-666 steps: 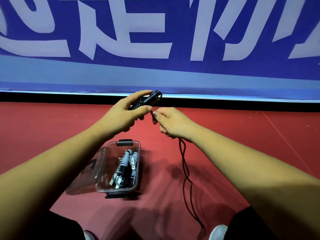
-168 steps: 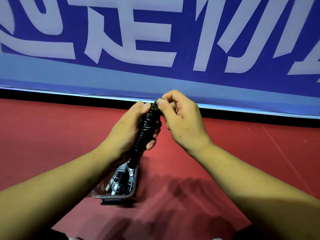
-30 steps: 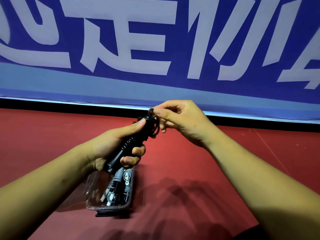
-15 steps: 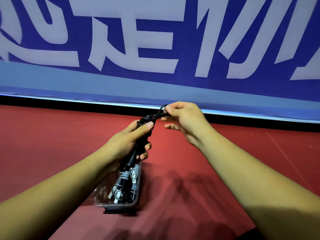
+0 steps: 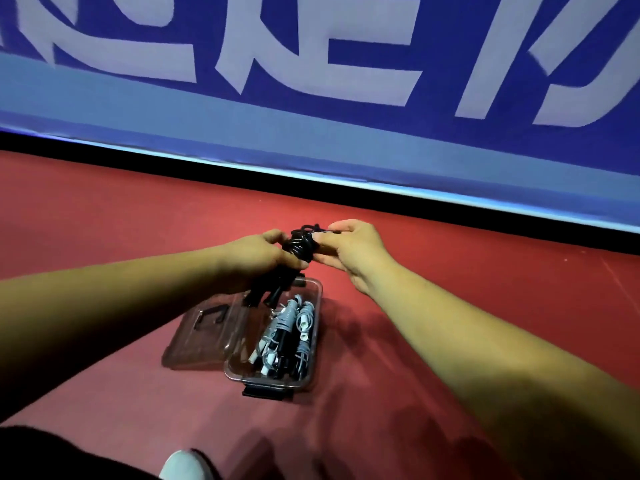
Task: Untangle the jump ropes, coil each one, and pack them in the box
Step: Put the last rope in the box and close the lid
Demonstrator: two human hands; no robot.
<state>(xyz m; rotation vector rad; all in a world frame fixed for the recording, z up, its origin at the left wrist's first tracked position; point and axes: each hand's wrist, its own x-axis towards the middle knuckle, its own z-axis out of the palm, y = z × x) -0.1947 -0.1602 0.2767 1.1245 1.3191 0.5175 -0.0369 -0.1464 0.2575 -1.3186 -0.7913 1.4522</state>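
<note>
Both forearms extend from 8 and 4 o'clock; left hand [image 5: 258, 254] grips the coiled black jump rope [image 5: 299, 244], right hand [image 5: 351, 252] pinches its top.

Red floor [image 5: 104, 220], matte and even; runs back to a black strip [image 5: 207, 166] at the foot of a blue banner wall. Carries, near the middle, a clear plastic box [image 5: 317, 323], flat on its base, long side pointing away from the camera. Bears too the lid [image 5: 204, 341], thrown fully open to the left and lying flat on the red just beside the base. Meets a black latch [image 5: 265, 393] at the box's near end. Inside the box, coiled jump ropes [image 5: 287, 327] with grey, white and black handles. At the bottom edge, well apart from the box, the toe of a white shoe [image 5: 187, 467]. Catches soft dark shadows right of the box.
</note>
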